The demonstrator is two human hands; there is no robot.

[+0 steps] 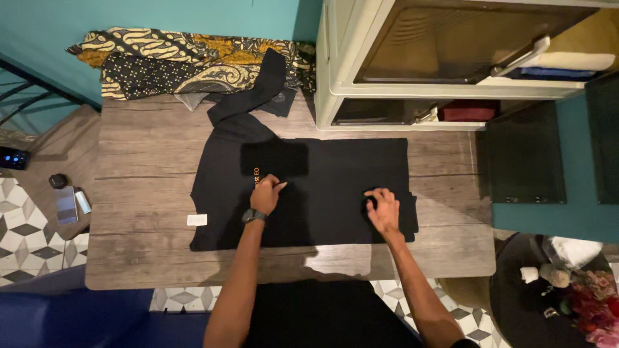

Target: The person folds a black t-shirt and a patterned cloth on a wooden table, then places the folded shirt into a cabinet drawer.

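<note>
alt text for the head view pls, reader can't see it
Seen from above, a person's left hand and right hand press on a black garment spread flat on a wooden table. Patterned cloths lie bunched at the table's far edge, beside a cream cabinet.

A home: wooden table, patterned cloths, plastic drawer cabinet, tiled floor.

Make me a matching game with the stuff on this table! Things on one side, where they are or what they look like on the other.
Things:
1. black shirt
2. patterned cloths
3. left hand
4. right hand

Places:
A. piled at the far edge of the table
B. wears a dark watch at the wrist
C. spread flat in the middle
D. pressed near the shirt's right end

Pairs: 1-C, 2-A, 3-B, 4-D
</note>
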